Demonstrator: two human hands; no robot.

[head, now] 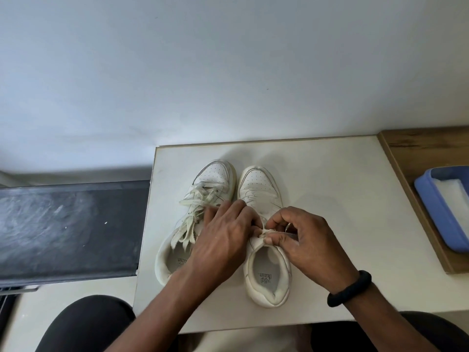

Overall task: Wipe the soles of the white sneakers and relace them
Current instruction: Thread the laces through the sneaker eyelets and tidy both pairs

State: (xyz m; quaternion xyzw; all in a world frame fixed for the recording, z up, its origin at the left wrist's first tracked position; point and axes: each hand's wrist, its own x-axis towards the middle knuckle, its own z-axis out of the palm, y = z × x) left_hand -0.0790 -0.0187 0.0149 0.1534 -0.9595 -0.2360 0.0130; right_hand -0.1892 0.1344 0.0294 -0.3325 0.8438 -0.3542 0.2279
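Observation:
Two white sneakers stand upright side by side on a small white table [330, 174], toes pointing away from me. The left sneaker [215, 179] has loose cream laces [189, 224] spilling over its tongue. Both hands meet over the tongue of the right sneaker [258, 184]. My left hand [223, 240] has its fingers curled at the top of that shoe's lacing. My right hand [302, 235] pinches the cream lace [265, 233] between thumb and fingers. A black band circles my right wrist.
A blue tray [436, 214] holding something white sits on a wooden surface [418, 148] at the right. A dark dusty panel [68, 229] lies to the left of the table. A white wall stands behind. My knees show under the table's near edge.

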